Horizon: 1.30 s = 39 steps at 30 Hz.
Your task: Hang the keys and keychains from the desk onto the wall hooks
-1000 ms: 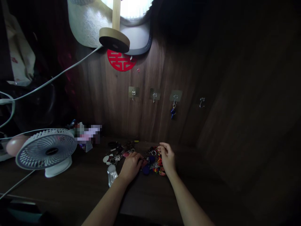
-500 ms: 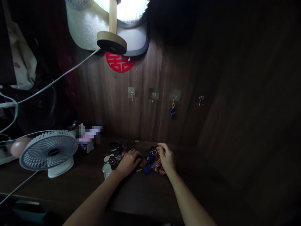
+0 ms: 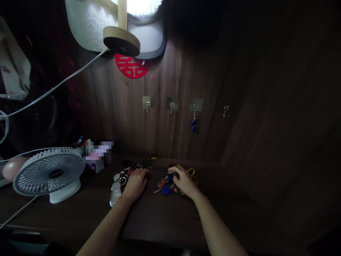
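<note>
A heap of keys and keychains (image 3: 162, 182) lies on the dark wooden desk (image 3: 165, 217) against the back panel. My left hand (image 3: 135, 183) rests palm down on the left part of the heap, fingers curled over some keys. Beside it lies a silver car-shaped key fob (image 3: 115, 192). My right hand (image 3: 183, 181) sits on the right part of the heap, fingers bent and pinching among colourful keychains. What each hand grips is hidden in the dim light.
Several small metal hooks (image 3: 172, 106) are stuck on the wooden back panel; a blue key tag (image 3: 193, 123) hangs from the third. A white desk fan (image 3: 49, 175) stands at the left with cables. A lamp base (image 3: 121, 41) and red paper cut (image 3: 131, 66) are above.
My left hand slid left off the middle of the heap toward the car-shaped fob. My right hand lowered and reached left over the colourful keychains. The camera shifted slightly.
</note>
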### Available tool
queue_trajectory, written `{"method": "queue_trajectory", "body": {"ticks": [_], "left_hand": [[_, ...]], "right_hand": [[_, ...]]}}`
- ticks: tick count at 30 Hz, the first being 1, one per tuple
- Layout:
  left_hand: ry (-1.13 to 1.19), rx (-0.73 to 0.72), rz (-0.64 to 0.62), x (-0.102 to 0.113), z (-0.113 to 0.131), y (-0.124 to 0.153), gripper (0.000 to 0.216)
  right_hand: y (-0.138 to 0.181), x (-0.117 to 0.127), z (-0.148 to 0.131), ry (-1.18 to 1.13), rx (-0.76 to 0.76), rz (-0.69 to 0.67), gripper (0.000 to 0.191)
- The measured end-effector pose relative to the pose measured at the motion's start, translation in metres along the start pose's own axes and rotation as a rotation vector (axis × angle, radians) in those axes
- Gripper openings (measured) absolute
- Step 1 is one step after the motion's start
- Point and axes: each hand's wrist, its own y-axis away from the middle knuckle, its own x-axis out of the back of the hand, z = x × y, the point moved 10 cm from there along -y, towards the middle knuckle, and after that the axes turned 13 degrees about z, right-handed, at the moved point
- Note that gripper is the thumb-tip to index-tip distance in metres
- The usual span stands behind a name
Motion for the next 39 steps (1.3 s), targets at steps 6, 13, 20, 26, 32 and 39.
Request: {"method": "queue_trajectory", "body": {"ticks": [6, 13, 20, 26, 32, 39], "left_hand": [[-0.139, 0.043, -0.011, -0.001, -0.007, 0.003, 0.031], [-0.060, 0.000, 0.054, 0.010, 0.005, 0.001, 0.029], [0.070, -0.142, 0.039, 0.003, 0.050, 0.001, 0.022], [0.091, -0.176, 0.024, -0.004, 0.056, 0.003, 0.029], [0.125, -0.188, 0.002, -0.006, 0.056, 0.004, 0.024], [0.136, -0.172, 0.019, -0.002, 0.055, 0.002, 0.020]], "right_hand": [[0.005, -0.009, 0.001, 0.082, 0.022, -0.082, 0.034], [0.001, -0.006, -0.001, 0.034, 0.038, -0.026, 0.023], [-0.001, -0.008, -0.003, -0.015, 0.047, -0.011, 0.030], [-0.004, 0.001, -0.019, -0.138, 0.052, 0.065, 0.024], [-0.003, 0.001, -0.034, -0.276, 0.032, 0.101, 0.022], [-0.003, -0.001, -0.040, -0.334, -0.012, 0.120, 0.020]]}}
